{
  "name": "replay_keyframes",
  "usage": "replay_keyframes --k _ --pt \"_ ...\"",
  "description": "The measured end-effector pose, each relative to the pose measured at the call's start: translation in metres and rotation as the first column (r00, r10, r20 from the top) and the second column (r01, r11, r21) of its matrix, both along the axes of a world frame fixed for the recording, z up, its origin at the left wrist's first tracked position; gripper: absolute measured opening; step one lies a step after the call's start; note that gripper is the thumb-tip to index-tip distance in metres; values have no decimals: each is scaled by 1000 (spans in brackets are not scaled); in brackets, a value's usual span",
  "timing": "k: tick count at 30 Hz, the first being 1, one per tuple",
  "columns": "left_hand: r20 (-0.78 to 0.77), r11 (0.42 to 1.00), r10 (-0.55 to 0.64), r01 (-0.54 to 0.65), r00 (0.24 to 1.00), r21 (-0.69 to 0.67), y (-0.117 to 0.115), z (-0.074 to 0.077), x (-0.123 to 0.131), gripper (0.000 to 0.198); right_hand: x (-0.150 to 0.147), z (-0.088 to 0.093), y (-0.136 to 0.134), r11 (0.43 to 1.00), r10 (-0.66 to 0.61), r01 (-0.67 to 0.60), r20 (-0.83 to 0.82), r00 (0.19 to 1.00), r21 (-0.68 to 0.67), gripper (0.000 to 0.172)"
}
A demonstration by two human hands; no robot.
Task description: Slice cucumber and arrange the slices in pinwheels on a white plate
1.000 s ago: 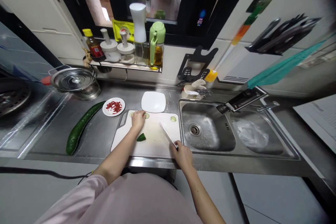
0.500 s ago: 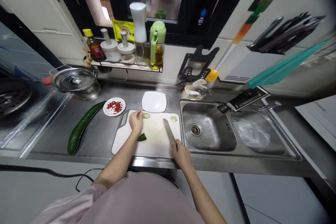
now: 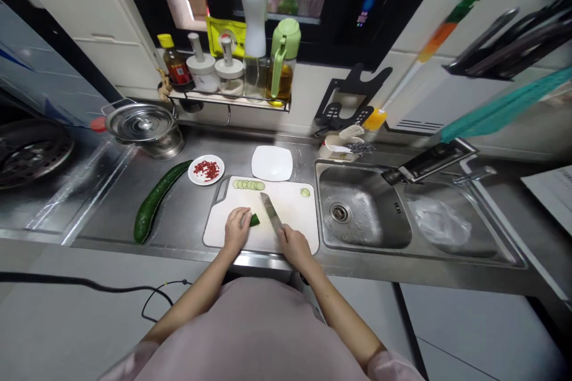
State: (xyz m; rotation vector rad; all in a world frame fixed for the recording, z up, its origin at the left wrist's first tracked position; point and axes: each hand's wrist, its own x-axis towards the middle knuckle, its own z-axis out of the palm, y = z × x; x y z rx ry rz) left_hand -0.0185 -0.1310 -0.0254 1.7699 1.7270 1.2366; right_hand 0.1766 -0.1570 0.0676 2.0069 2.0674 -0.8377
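Observation:
My left hand (image 3: 237, 225) rests with curled fingers on a short green cucumber piece (image 3: 254, 219) on the white cutting board (image 3: 290, 205). My right hand (image 3: 292, 244) grips the handle of a knife (image 3: 270, 212), whose blade points up-left and lies just right of the cucumber piece. A row of several cucumber slices (image 3: 249, 185) sits along the board's far edge. One single slice (image 3: 305, 192) lies at the board's far right corner.
A whole cucumber (image 3: 156, 200) lies on the steel counter left of the board. Behind the board stand a small plate of chopped red chilli (image 3: 206, 169) and a white square plate (image 3: 271, 162). The sink (image 3: 361, 214) is right, a lidded pot (image 3: 143, 127) far left.
My left hand left the slices at the board's far edge and came back onto the cucumber piece. The knife moved left beside that piece. The camera view shifted slightly.

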Motion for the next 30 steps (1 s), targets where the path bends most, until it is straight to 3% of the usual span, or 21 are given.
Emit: replay_keyframes --k 5,14,23,30 --pt "-162 997 -72 65 984 -49 -9 -3 2 22 -12 5 -3 1000 3 -3 5 1000 6 33" --pt "-234 980 -126 85 964 -178 -18 5 3 29 -7 4 -12 1000 -4 4 23 1000 -7 36" --pt "-174 995 -88 94 981 26 -13 -8 -1 23 -9 11 -15 1000 19 -20 55 998 8 34" --pt "-111 986 -125 136 986 97 -14 -12 -1 22 -16 15 -14 995 91 -94 105 990 19 32"
